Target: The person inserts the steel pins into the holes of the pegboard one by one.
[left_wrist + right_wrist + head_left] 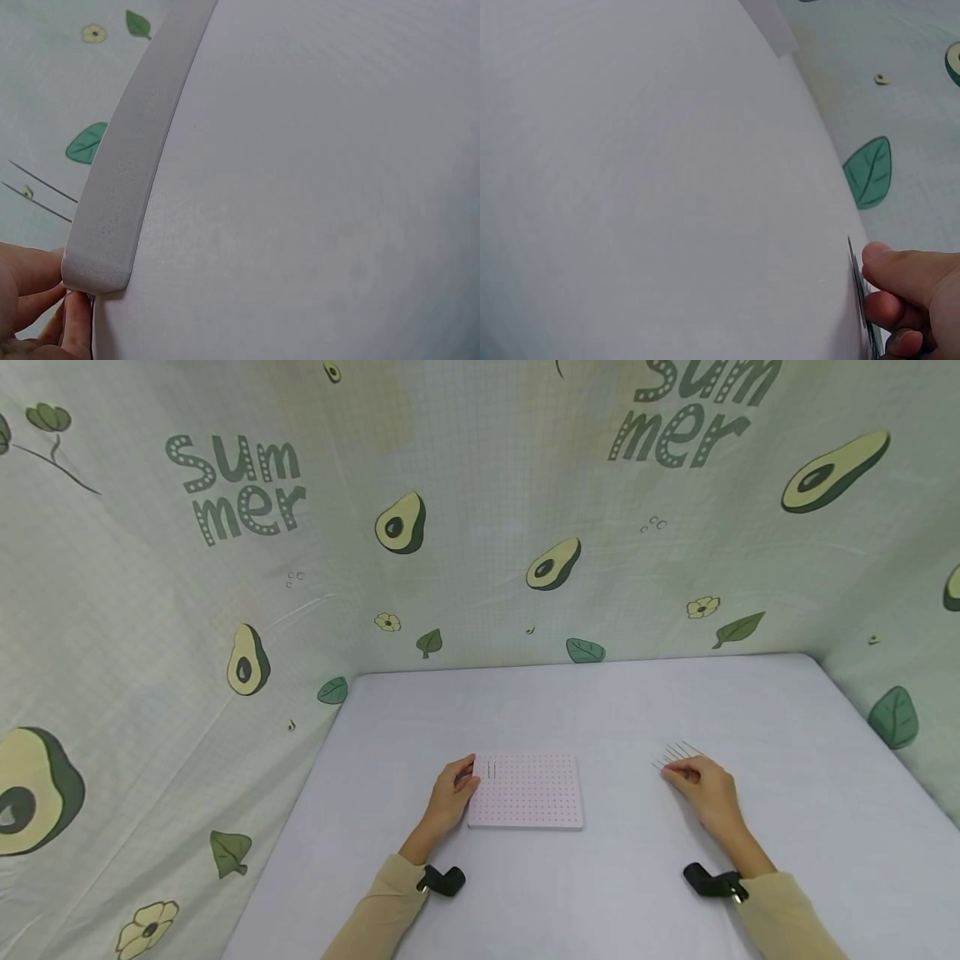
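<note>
A pale pink pegboard (527, 802) with rows of small holes lies on the table, two thin dark pins (492, 769) standing near its upper left corner. My left hand (448, 797) grips the board's left edge with thumb and fingers. In the left wrist view, those fingers (30, 270) hold the end of the board's side (124, 172), and the two pins (45, 199) stick out beyond it. To the right, my right hand (705, 789) has its curled fingertips at several thin metal pins (678, 750) on the table. Whether it pinches a pin is unclear.
A white cloth covers the table (615, 877). Behind and beside it hangs a curtain (480, 602) printed with avocados and leaves. Black wrist cameras (442, 881) sit on both forearms. A stretch of tabletop lies between the board and the loose pins.
</note>
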The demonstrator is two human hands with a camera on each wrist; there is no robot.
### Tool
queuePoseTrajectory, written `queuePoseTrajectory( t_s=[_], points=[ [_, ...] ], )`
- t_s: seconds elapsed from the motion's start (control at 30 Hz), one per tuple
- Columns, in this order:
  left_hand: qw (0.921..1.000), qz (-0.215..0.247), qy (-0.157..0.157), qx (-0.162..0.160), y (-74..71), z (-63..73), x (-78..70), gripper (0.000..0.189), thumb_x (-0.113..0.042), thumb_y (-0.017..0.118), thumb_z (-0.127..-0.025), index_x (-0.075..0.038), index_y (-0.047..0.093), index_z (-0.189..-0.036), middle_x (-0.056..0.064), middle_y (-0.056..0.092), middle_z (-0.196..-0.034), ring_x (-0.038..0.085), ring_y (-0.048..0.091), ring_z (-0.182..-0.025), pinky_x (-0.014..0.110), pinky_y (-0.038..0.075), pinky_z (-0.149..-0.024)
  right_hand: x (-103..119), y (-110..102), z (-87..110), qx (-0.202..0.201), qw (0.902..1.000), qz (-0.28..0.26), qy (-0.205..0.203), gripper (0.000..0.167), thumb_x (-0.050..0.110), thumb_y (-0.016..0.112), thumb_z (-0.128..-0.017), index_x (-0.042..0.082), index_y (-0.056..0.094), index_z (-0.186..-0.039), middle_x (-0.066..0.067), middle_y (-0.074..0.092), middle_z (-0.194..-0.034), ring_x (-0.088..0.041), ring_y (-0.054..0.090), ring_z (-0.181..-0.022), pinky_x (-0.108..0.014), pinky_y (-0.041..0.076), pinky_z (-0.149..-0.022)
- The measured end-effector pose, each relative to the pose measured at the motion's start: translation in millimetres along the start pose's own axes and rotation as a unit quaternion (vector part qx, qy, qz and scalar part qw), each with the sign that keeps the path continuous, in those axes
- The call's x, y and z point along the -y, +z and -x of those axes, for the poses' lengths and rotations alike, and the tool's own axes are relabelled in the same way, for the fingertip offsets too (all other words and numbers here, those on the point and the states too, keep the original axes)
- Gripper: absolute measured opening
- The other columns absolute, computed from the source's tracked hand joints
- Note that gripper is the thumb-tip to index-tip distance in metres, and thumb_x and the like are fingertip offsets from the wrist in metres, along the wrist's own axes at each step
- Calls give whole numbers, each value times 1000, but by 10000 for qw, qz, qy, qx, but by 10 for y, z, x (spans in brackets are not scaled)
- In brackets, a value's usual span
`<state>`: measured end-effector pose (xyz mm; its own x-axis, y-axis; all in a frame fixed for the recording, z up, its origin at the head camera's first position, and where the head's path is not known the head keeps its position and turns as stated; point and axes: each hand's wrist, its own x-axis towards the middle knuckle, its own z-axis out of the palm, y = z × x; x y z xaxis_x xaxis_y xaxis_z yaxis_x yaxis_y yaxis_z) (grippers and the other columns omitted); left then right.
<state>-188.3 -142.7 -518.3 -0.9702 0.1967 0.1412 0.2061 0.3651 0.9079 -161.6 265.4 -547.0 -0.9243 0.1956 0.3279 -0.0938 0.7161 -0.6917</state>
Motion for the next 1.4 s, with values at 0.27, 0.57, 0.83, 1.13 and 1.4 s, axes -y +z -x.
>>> queuePoseTrajectory(
  t_s=[0.27, 0.57, 0.83, 1.13, 1.4],
  points=[
    [10000, -47, -8, -22, -15, 35, -114, 42, 10, 53, -97, 22, 42, -136, 39, 48, -128, 51, 47, -123, 50, 43, -106, -23, 51, 12, -157, 9999, 21, 26, 12, 6, 79, -85, -3, 74, -90, -7, 63, -78, -17, 48, -70, -23, 35, -55],
    [9995, -207, -210, -67, 32, -62, 322, 45, -1, 57, -99, 9, 46, -142, 24, 53, -131, 37, 50, -125, 37, 45, -107, -21, 79, 29, -284, 9995, 17, -139, 8, 0, 78, -83, -4, 72, -85, -6, 61, -74, -18, 48, -67, -23, 35, -53],
    [9995, -181, -239, -54, 35, -66, 307, 46, 1, 56, -99, 9, 46, -142, 24, 52, -132, 36, 50, -126, 35, 44, -107, -3, 90, 40, -274, 9996, -40, -62, 8, -2, 76, -84, -6, 70, -84, -8, 58, -72, -18, 47, -67, -23, 35, -54],
    [9996, -187, -224, -63, 37, -76, 307, 46, 0, 57, -99, 8, 46, -143, 24, 52, -132, 35, 50, -126, 35, 45, -107, 7, 87, 6, -140, 9997, 9, -193, 8, -4, 74, -85, -8, 68, -82, -7, 55, -70, -19, 47, -66, -26, 36, -53],
    [9996, -153, -216, -61, 40, -78, 315, 45, 1, 57, -99, 9, 46, -142, 25, 51, -133, 36, 51, -126, 34, 45, -107, 4, 96, 14, -237, 9995, 90, -213, 9, -4, 74, -84, -7, 67, -80, -6, 53, -68, -19, 46, -65, -28, 35, -54]
  ],
)
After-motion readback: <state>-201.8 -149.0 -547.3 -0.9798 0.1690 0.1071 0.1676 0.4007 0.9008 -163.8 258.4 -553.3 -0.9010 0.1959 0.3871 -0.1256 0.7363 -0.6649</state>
